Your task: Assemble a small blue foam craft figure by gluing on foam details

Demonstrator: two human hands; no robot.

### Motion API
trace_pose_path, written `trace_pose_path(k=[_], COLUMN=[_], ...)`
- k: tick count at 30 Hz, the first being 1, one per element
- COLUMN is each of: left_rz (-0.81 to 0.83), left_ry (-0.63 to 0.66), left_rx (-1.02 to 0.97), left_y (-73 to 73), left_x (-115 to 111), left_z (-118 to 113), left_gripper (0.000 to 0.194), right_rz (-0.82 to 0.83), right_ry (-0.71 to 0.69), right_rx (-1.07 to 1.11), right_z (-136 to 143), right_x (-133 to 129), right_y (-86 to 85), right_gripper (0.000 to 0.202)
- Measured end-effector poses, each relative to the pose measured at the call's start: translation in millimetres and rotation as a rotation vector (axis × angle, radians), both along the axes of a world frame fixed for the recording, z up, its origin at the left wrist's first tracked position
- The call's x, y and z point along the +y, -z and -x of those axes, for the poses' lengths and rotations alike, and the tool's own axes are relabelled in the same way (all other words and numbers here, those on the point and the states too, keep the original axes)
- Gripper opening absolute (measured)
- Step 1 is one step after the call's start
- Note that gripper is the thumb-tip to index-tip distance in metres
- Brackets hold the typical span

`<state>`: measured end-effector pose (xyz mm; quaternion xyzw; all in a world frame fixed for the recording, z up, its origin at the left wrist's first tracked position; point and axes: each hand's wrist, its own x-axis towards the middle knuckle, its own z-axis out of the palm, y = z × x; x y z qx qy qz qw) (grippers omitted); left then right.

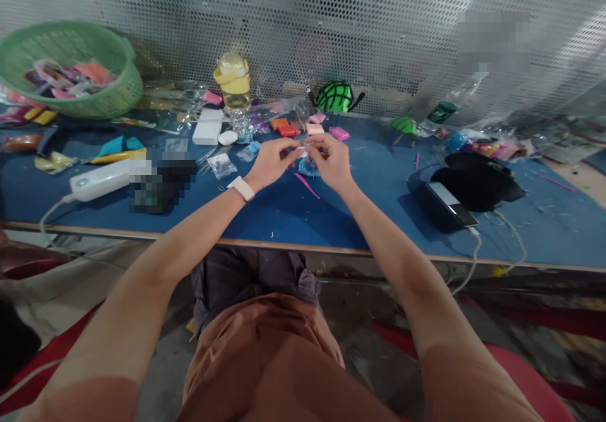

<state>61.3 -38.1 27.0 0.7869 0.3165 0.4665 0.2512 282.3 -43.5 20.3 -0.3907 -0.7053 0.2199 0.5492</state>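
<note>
A small white piece point(303, 152) sits midway between the left hand point(271, 160) and right hand point(333, 158), pinched by both hands' fingertips above the table point(303, 227), while a pink tool point(308, 186) slants nearer the person and rightward.

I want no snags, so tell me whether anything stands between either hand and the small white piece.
Nothing visible does: the left hand and right hand meet fingertip-close at the small white piece. The pink stick lies nearer the person, out of the way.

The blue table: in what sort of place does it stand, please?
Probably a simple craft workspace: the coloured packets, the thin pink tool and the green turtle-like model suggest it.
</note>
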Motion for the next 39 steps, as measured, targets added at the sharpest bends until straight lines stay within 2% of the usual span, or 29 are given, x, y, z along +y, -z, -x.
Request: trace_pose_path(k=[6, 12, 19, 23, 28, 32, 39], left_rz=[-0.023, -0.081, -0.103, -0.084, -0.107, -0.114, -0.158], left_ry=[0.035, -0.017, -0.041, -0.035, -0.042, -0.058, -0.092], left_rx=[-0.076, -0.085, 0.076, 0.072, 0.025, 0.046, 0.026], left_y=[-1.7, 0.7, 5.6, 4.5, 1.3, 0.8, -1.8], left_x=[0.8, -0.7, 6.1, 9.0, 8.2, 4.6, 0.1], left_z=[-2.1, -5.1, -3.5, -0.5, 0.9, -0.6, -1.5], left_gripper=[0.038, 0.027, 0.016, 0.030, 0.031, 0.042, 0.027], right_rz=[0.033, 0.061, 0.078, 0.091, 0.104, 0.111, 0.178], right_ry=[-0.036, -0.055, -0.089, -0.079, -0.091, -0.105, -0.147], right_rx=[-0.050, 0.071, -0.007, 0.011, 0.062, 0.046, -0.060], right_z=[2.4, 1.5, -3.2, 0.1, 3.5, 0.0, -3.5], right_x=[-6.8, -3.7, -1.4, -4.7, -6.5, -4.2, -2.9], right_y=[-6.4, -5.4, -5.2, -6.0, -7.1, -8.2, -6.9], right_gripper=[0.070, 0.074, 0.074, 0.073, 0.070, 0.068, 0.074])
